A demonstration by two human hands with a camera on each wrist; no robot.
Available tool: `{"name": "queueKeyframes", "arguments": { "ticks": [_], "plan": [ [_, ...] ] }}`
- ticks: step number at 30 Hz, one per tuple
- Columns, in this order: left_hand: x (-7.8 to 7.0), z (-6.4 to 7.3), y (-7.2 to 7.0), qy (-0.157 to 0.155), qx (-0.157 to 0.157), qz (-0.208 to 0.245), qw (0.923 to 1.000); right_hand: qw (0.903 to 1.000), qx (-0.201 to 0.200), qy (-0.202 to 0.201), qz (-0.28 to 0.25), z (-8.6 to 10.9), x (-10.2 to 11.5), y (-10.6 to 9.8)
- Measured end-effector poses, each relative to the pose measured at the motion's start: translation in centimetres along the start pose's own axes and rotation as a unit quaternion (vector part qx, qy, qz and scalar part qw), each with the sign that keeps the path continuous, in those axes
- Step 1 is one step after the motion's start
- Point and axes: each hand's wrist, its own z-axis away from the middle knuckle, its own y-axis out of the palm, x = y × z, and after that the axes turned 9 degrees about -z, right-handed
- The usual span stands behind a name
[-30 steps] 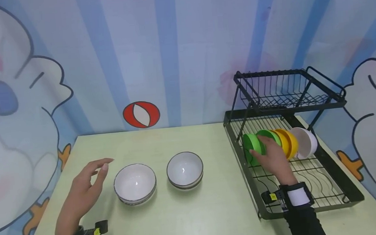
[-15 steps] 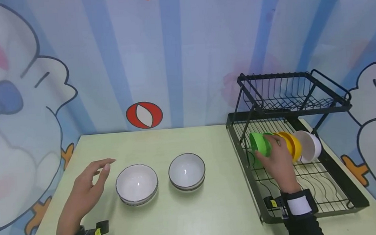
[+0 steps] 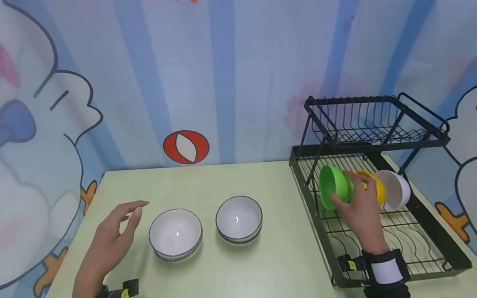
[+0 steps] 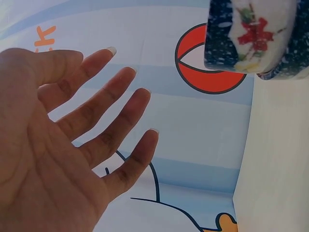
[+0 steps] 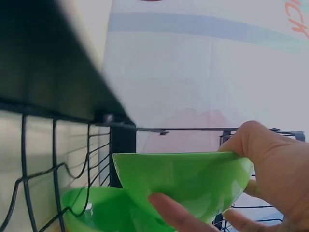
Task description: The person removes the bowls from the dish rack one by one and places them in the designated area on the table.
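My right hand (image 3: 360, 205) grips a green bowl (image 3: 329, 186) by its rim and side, above the lower tier of a black dish rack (image 3: 396, 267). In the right wrist view the held green bowl (image 5: 193, 176) shows side-on, with another green bowl (image 5: 99, 208) lower behind it. Yellow bowls (image 3: 379, 187) and a white bowl (image 3: 395, 189) stand on edge to the hand's right. My left hand (image 3: 110, 243) holds nothing, its fingers loosely bent, left of a stack of white-lined bowls (image 3: 175, 232). A floral outside shows on those bowls (image 4: 251, 36) in the left wrist view.
A second stack of white-lined bowls (image 3: 239, 218) stands mid-table. The rack's upper tier (image 3: 378, 130) overhangs the back of its lower tier. Behind the pale table (image 3: 272, 276) hangs a blue cartoon backdrop (image 3: 258, 73).
My right hand has shifted the green bowl, which now shows tilted with its opening to the left and overlaps the other green bowl. The left hand stays put. The head view shifts slightly.
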Motion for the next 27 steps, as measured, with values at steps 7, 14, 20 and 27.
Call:
{"name": "queueKeyframes", "arguments": {
  "ticks": [7, 14, 20, 27],
  "plan": [
    [0.1, -0.1, -0.2, -0.006, 0.005, -0.002, 1.0000, 0.9991, 0.029, 0.016, -0.028, 0.1, 0.9, -0.5],
    [0.1, -0.2, -0.4, -0.010, 0.014, 0.000, 0.9998, 0.9990, 0.034, 0.023, -0.017, 0.2, 2.2, -1.2],
    [0.0, -0.1, -0.5, -0.019, 0.023, -0.005, 0.9996, 0.9990, 0.035, -0.028, -0.004, 0.6, 3.5, -1.4],
    [0.0, 0.0, -0.3, -0.018, 0.021, -0.003, 0.9996, 0.9961, 0.074, -0.031, -0.035, 0.6, 4.6, -1.4]
  ]
}}
